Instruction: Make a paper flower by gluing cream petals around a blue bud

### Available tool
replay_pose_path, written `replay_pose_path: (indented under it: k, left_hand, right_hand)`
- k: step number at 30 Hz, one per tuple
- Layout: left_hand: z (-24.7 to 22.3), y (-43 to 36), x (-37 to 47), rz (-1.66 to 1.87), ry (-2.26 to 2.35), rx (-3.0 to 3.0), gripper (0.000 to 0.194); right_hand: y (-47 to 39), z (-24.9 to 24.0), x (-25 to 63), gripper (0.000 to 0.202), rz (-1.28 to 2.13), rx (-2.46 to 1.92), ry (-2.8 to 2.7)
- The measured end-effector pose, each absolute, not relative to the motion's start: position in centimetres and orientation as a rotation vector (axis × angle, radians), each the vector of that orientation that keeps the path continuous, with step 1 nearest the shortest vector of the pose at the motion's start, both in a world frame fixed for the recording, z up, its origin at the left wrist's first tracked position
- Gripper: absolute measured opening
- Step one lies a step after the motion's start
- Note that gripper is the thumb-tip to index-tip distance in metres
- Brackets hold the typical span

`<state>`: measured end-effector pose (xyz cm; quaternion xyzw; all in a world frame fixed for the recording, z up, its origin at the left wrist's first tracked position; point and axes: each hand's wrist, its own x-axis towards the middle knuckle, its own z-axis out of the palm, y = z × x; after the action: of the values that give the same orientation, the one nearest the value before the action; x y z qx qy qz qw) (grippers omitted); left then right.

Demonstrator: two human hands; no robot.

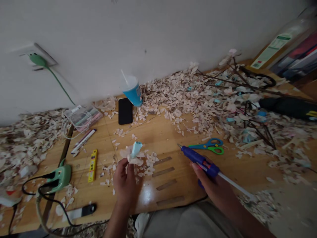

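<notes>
My left hand (124, 180) pinches a small flower (135, 154) with pale petals and a rolled light-blue centre, held just above the table. Wrapped in my right hand (215, 188) is a blue glue gun (200, 161), its metal nozzle pointing to the upper left and a white glue stick out of its back. Blue and green scissors (210, 145) lie just beyond the glue gun. Loose pale petals (150, 162) are scattered on the wood beside my left hand.
Petal heaps (183, 96) run along the wall, with twigs (257, 87) at right. Behind stand a blue cup (133, 94) and a black phone (125, 111). At left lie a yellow box (92, 166), pens (83, 141), a clear case (86, 117) and a green power strip (59, 178) with cables.
</notes>
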<state>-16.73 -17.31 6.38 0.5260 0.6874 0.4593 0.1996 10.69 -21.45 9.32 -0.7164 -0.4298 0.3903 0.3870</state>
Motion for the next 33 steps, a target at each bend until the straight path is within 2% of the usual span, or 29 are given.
replay_pose_path:
  k: [5, 17, 20, 26, 33]
  left_hand:
    - [6.5, -17.4, -19.4, 1.499, 1.995, 1.395, 0.022]
    - [6.4, -18.3, -19.4, 1.534, 2.0, 1.325, 0.022]
    - [6.2, -18.2, -19.5, 1.538, 1.996, 1.331, 0.023]
    - [6.5, -17.1, -18.6, 1.554, 1.922, 1.378, 0.023]
    - [6.5, -16.9, -18.1, 1.501, 1.893, 1.406, 0.02]
  right_hand:
    - [-19.9, 7.2, 11.7, 0.05, 1.18, -1.955, -1.145]
    - [-18.4, 7.5, 12.5, 0.042, 1.231, -1.926, -1.324]
    - [-19.0, 7.7, 13.0, 0.038, 1.065, -1.889, -1.379]
    - [-18.8, 6.2, 12.4, 0.038, 0.383, -1.799, -1.664]
    - [-14.9, 4.9, 10.2, 0.042, 0.271, -1.795, -1.697]
